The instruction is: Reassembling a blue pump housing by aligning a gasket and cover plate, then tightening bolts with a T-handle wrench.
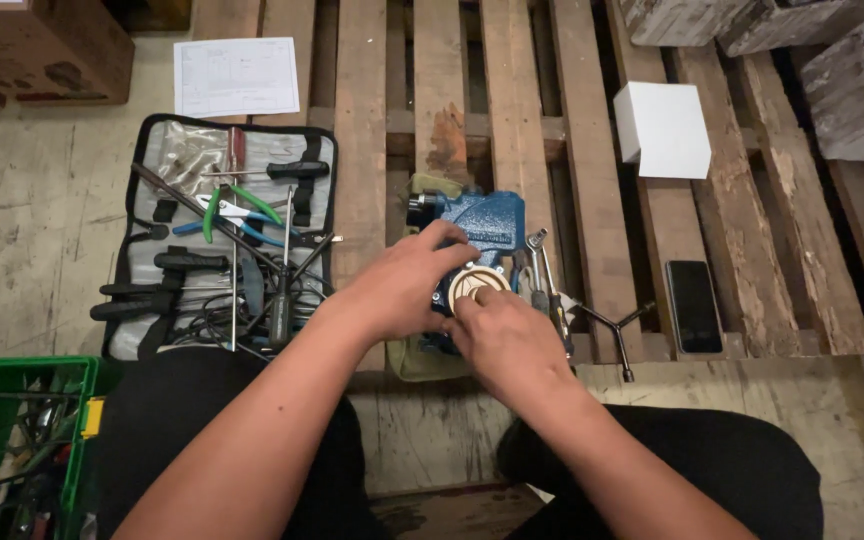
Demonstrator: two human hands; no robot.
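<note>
A blue cast-metal machine part (484, 222) sits on a wooden pallet (752, 250) in front of me, on a piece of cloth (414, 362). My left hand (402, 285) lies over its near left side, fingers spread on the blue housing. My right hand (497, 335) presses its fingertips on a pale round disc (476, 283) at the part's near face. Whether either hand grips anything is hidden by the fingers. Several wrenches and a T-handle tool (607, 330) lie just right of the part.
An open grey tool roll (227, 235) with pliers, screwdrivers and hex keys lies to the left. A green crate (12, 430) stands at lower left. A black phone (693, 305) and white box (664, 128) rest on the pallet at right. A paper sheet (235, 75) lies at the back.
</note>
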